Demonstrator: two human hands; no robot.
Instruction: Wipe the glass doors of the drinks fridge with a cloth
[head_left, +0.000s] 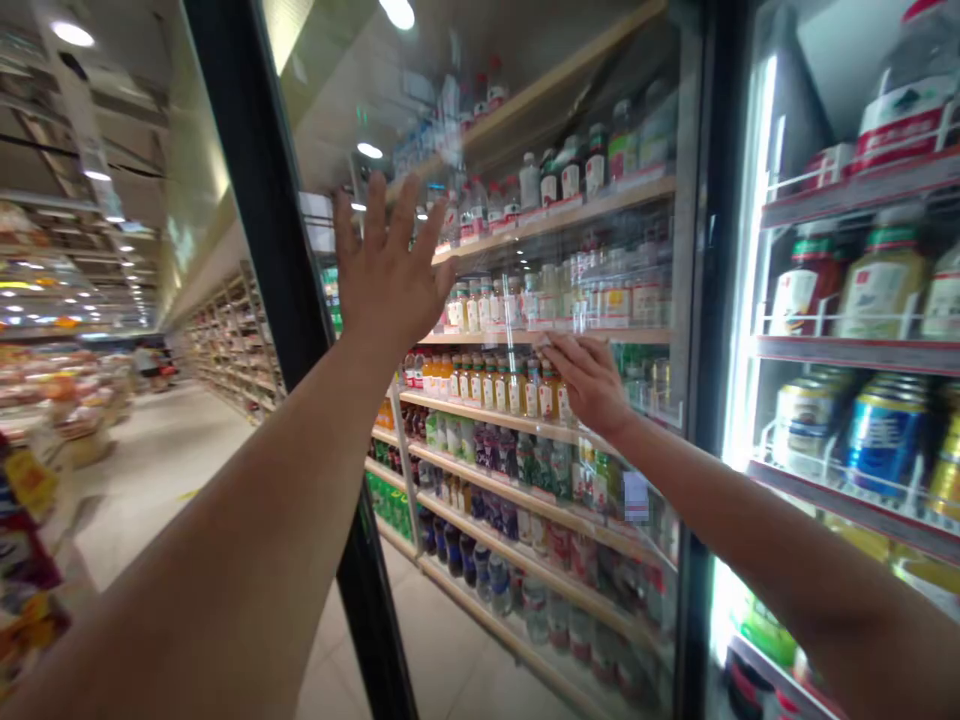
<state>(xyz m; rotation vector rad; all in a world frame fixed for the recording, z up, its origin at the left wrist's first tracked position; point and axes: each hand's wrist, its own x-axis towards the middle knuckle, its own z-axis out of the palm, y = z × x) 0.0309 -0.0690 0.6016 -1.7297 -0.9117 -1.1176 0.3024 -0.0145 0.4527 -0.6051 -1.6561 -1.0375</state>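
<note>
A glass cooler door (495,210) in a black frame stands swung open in front of me. My left hand (394,265) is raised with its fingers spread, palm flat against or very close to the glass on its upper left part. My right hand (586,380) is lower and further right, also at the glass. Its fingers are bent and pressed together; a small pale patch shows at the fingertips, too blurred to name. Below that hand a small pale label (636,497) is on the glass.
Through the glass, wooden shelves (495,425) with rows of drink bottles show. To the right, a lit cooler holds a blue can (889,430) and juice bottles (877,270). On the left, a tiled aisle (150,480) runs past produce stands, with people far off.
</note>
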